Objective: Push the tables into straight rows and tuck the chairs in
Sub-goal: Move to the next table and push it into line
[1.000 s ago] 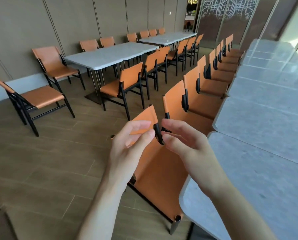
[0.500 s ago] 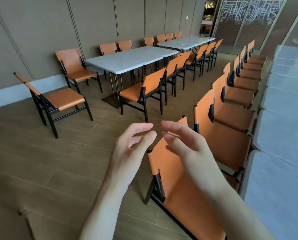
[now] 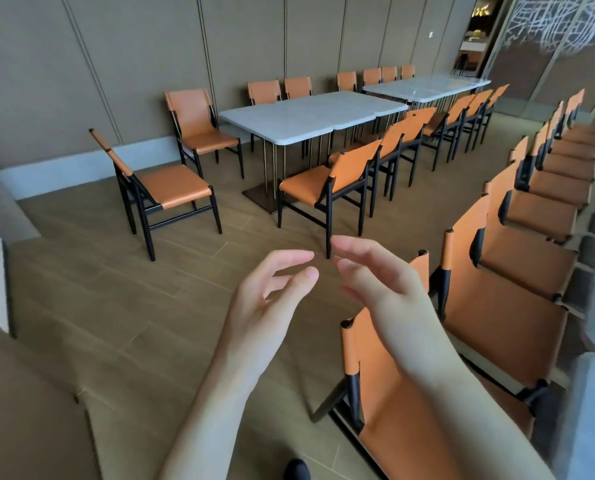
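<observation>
Head view: my left hand (image 3: 271,299) and right hand (image 3: 386,292) hover spread, each grip empty. The nearest chair (image 3: 410,393) sits tucked below; next, I judge, the stray chair (image 3: 164,188) left of the desk (image 3: 309,116) needs pushing in.

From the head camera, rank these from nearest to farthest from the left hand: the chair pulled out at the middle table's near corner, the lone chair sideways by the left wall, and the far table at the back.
Measured from the left hand:
1. Pulled-out chair, just ahead, slightly right.
2. Lone sideways chair, ahead, left.
3. Far table, back right.
</observation>
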{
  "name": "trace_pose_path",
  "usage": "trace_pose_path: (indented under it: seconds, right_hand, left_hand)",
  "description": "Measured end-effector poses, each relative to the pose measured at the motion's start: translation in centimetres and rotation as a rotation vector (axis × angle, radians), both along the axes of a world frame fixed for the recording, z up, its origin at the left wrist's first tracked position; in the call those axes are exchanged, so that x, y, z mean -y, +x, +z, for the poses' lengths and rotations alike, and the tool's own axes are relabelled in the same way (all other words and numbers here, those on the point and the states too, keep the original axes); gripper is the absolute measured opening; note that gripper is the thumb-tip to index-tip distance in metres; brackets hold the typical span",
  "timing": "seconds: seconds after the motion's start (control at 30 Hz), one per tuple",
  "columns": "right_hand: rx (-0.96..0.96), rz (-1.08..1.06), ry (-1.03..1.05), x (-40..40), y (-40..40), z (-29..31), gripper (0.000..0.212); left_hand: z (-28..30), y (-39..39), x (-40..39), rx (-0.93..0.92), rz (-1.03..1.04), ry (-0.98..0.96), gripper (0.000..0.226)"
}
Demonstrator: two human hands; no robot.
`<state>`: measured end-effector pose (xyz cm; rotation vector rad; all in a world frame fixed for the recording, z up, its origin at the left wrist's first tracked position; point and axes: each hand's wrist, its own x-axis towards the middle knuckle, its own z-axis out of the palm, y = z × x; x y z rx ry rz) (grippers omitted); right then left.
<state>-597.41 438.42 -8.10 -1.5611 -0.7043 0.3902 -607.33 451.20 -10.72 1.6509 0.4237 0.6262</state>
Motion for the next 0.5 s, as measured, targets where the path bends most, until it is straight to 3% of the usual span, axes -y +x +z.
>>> trace_pose_path:
  seconds: [0.23,0.5]
  right_hand:
    - [-0.028,0.044,0.003,-6.3,4.8,-0.5,0.027]
    - [-0.056,0.033,0.051,-14.9,13.8,-0.3,0.025]
  left_hand:
    - [0.2,3.8,-5.7,-0.031,0.053,0.01,0.033]
    - [1.8,12.3,-14.3,-0.069,0.054,0.052,0.034]
